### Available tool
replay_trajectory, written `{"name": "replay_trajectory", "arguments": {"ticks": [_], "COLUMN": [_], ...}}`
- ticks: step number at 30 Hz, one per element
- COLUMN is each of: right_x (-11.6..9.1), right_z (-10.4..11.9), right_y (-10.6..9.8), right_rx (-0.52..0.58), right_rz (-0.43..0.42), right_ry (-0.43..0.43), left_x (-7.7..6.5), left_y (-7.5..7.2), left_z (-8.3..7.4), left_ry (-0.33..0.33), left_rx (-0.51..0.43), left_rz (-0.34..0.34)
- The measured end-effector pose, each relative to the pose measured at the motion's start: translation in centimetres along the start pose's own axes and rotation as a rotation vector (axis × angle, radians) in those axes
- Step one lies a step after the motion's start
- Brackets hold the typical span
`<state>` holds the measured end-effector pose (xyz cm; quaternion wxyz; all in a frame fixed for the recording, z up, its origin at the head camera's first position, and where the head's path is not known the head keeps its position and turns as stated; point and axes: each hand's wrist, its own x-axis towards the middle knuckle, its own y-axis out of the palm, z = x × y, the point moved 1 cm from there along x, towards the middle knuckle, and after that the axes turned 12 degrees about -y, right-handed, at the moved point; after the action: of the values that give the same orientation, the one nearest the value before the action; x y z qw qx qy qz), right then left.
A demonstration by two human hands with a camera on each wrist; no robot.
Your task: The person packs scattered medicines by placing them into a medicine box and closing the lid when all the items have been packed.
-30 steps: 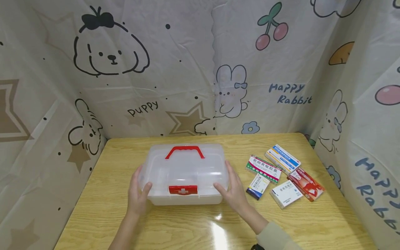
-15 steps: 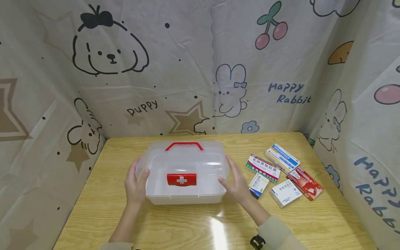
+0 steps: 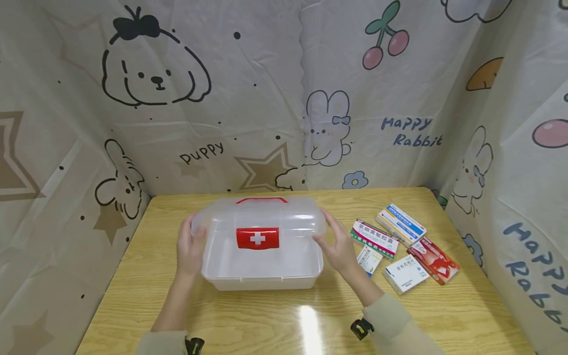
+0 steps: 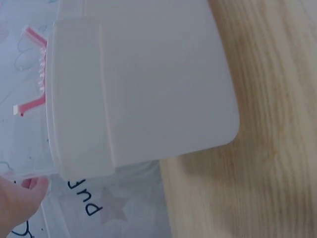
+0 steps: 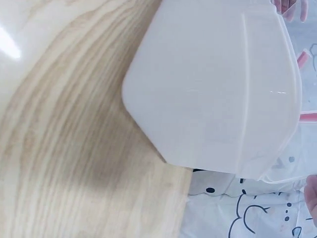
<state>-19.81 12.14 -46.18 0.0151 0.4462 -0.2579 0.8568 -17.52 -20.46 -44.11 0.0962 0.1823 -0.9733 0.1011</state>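
Observation:
A clear plastic first-aid box [image 3: 265, 283] with a whitish base sits on the table. Its see-through lid [image 3: 293, 212] is raised and tilted back, with the red cross latch [image 3: 258, 238] at its front and a red handle [image 3: 262, 199] on top. My left hand [image 3: 190, 249] holds the lid's left end, thumb in front and fingers behind. At the right end, my right hand [image 3: 339, 249] grips the lid in the same way. In the left wrist view, the base's side wall [image 4: 163, 79] fills the middle and hides much of the lid.
To the right lie several medicine boxes: white-green [image 3: 374, 238], blue-and-white [image 3: 401, 225], red [image 3: 434, 260], white [image 3: 406, 274], and a small one [image 3: 370, 259] partly behind my right hand. A patterned cloth [image 3: 262, 98] hangs behind and beside the wooden table [image 3: 248, 320].
The lid has swung up and back, its latch rising away from the base's front edge and its handle tipping backward. Both hands have moved up with it.

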Motion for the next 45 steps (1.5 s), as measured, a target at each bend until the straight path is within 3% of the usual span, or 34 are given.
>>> {"name": "replay_trajectory", "arguments": {"ticks": [10, 15, 21, 25, 34, 39, 45], "right_x": [2.4, 3.3, 4.4, 5.0, 5.8, 5.7, 5.2], "right_z": [-0.1, -0.3, -0.5, -0.7, -2.0, -3.1, -4.4], "right_y": [-0.2, -0.3, -0.6, -0.7, -0.3, 0.3, 1.5], "right_rx": [0.035, 0.051, 0.054, 0.05, 0.068, 0.117, 0.238], "right_rz": [-0.019, -0.036, -0.035, -0.025, -0.076, -0.108, -0.007], "right_ry": [0.07, 0.087, 0.149, 0.207, 0.265, 0.269, 0.342], "left_x": [2.2, 3.5, 4.8, 5.5, 6.9, 7.6, 7.9], "left_y": [-1.1, -1.2, -0.9, -0.5, 0.4, 1.0, 1.4], "left_z": [0.1, 0.3, 1.1, 1.6, 2.2, 2.2, 1.6], "left_ry": [0.077, 0.114, 0.121, 0.092, -0.028, -0.115, -0.173], "left_rx": [-0.036, -0.087, -0.217, -0.3, -0.313, -0.235, -0.162], "left_rz": [0.179, 0.213, 0.24, 0.243, 0.169, 0.141, 0.185]}}
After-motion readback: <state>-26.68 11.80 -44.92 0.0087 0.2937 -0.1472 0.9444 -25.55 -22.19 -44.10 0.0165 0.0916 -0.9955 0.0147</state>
